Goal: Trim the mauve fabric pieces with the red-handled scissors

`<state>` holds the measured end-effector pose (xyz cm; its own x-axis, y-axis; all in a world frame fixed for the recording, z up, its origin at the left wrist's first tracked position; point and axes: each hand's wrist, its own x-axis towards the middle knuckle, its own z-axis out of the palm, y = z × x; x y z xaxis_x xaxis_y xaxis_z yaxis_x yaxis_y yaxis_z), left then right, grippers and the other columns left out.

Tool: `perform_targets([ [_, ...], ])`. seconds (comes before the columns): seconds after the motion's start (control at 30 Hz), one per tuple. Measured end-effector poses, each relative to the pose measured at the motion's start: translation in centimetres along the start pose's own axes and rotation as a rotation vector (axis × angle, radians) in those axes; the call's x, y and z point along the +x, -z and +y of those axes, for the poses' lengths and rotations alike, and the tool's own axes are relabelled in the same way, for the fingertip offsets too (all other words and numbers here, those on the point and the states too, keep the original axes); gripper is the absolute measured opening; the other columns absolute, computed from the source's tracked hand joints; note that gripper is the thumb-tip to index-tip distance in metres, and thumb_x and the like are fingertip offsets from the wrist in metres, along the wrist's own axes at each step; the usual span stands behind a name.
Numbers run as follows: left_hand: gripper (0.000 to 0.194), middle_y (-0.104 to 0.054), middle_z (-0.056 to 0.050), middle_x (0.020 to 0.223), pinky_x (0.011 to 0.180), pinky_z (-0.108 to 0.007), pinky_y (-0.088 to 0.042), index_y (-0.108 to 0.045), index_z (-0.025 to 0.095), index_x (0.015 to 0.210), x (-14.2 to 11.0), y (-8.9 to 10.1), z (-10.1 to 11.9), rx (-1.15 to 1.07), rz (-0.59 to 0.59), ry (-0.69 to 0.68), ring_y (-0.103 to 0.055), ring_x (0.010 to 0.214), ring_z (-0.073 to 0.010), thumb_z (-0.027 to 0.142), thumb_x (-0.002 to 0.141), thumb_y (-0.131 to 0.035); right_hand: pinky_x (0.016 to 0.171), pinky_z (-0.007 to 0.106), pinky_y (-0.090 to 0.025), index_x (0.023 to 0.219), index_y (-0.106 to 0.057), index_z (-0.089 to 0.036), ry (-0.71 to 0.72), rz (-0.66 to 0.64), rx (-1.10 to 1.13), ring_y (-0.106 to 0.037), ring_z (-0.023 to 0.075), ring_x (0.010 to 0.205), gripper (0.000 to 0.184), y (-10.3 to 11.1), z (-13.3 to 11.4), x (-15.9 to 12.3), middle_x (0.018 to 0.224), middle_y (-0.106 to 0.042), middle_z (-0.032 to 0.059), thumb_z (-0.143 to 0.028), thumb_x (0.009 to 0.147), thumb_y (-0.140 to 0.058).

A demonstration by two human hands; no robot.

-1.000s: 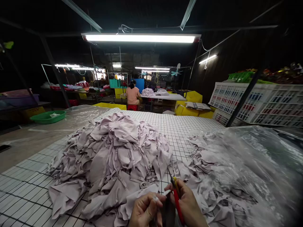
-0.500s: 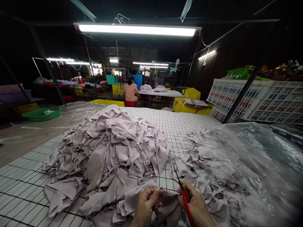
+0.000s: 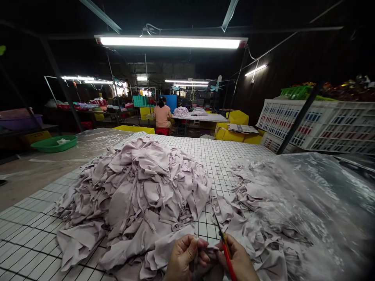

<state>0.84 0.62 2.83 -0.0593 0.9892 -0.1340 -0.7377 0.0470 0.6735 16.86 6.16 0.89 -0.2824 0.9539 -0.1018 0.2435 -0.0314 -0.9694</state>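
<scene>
My left hand [image 3: 183,257] pinches the edge of a pale lilac-grey fabric piece [image 3: 210,249] at the front of the table. My right hand [image 3: 240,259] is closed around red-handled thread snips [image 3: 227,255], their dark pointed blades angled up and away. The right fingers also seem to hold the other end of that fabric, stretched between both hands. Just beyond my hands rises a large heap of matching fabric pieces [image 3: 143,175]. More such pieces [image 3: 227,208] lie to the right, partly under clear plastic.
The white table [image 3: 228,148] has a black grid. A clear plastic bag [image 3: 319,195] spreads over its right side. White crates [image 3: 293,121] stand behind it. At left is a green basin [image 3: 54,144]. A person [image 3: 162,115] sits at a farther table.
My hands have drawn slightly closer together, and the fabric between them is now bunched into a narrow strip instead of hanging wide. The snips stay in my right hand.
</scene>
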Motion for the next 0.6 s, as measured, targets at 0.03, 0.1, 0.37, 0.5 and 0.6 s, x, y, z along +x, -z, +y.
perform_targets([
  [0.03, 0.032, -0.071, -0.007, 0.072, 0.046, -0.015, -0.046, -0.067, 0.009, 0.068, 0.0, -0.1, 0.0, 0.009, 0.014, -0.012, -0.063, 0.051, -0.0093, 0.038, 0.066, -0.08, 0.06, 0.024, -0.043, 0.071, -0.053, -0.02, 0.009, 0.013, 0.019, -0.057, 0.0155, 0.063, 0.019, 0.0, 0.4, 0.0, 0.065, -0.059, -0.0011, -0.032, 0.061, -0.063],
  [0.1, 0.033, -0.072, -0.008, 0.074, 0.048, -0.017, -0.048, -0.066, 0.009, 0.067, 0.1, -0.1, -0.1, 0.041, 0.035, -0.027, -0.065, 0.054, -0.0113, 0.039, 0.066, -0.08, 0.059, 0.023, -0.042, 0.07, -0.05, -0.02, 0.027, 0.033, 0.049, -0.055, 0.0149, 0.061, 0.019, -0.1, 1.1, 0.0, 0.063, -0.057, -0.0018, -0.03, 0.061, -0.063],
  [0.37, 0.042, -0.071, -0.01, 0.066, 0.052, -0.019, -0.049, -0.064, 0.008, 0.071, 0.3, 0.8, -0.8, 0.204, 0.006, -0.019, -0.066, 0.054, -0.0134, 0.049, 0.069, -0.075, 0.056, 0.021, -0.04, 0.068, -0.046, -0.021, 0.025, -0.017, 0.003, -0.051, 0.0124, 0.057, 0.021, 0.0, 3.3, -0.1, 0.061, -0.053, -0.0032, -0.033, 0.06, -0.062],
  [0.5, 0.045, -0.07, -0.008, 0.064, 0.045, -0.02, -0.047, -0.061, 0.011, 0.07, 0.5, 1.2, -1.2, 0.252, 0.016, -0.037, -0.065, 0.05, -0.0144, 0.053, 0.068, -0.073, 0.055, 0.021, -0.039, 0.07, -0.048, -0.021, 0.013, -0.011, -0.072, -0.049, 0.012, 0.057, 0.023, -0.1, 3.9, -0.4, 0.06, -0.051, -0.0039, -0.035, 0.059, -0.063],
  [0.6, 0.046, -0.067, -0.005, 0.059, 0.039, -0.019, -0.042, -0.059, 0.012, 0.071, 0.5, 1.5, -1.4, 0.304, 0.035, -0.028, -0.061, 0.042, -0.0123, 0.056, 0.067, -0.072, 0.054, 0.022, -0.039, 0.072, -0.05, -0.021, 0.01, -0.019, -0.054, -0.049, 0.013, 0.055, 0.029, -0.1, 3.9, -0.7, 0.06, -0.051, -0.003, -0.044, 0.061, -0.062],
])
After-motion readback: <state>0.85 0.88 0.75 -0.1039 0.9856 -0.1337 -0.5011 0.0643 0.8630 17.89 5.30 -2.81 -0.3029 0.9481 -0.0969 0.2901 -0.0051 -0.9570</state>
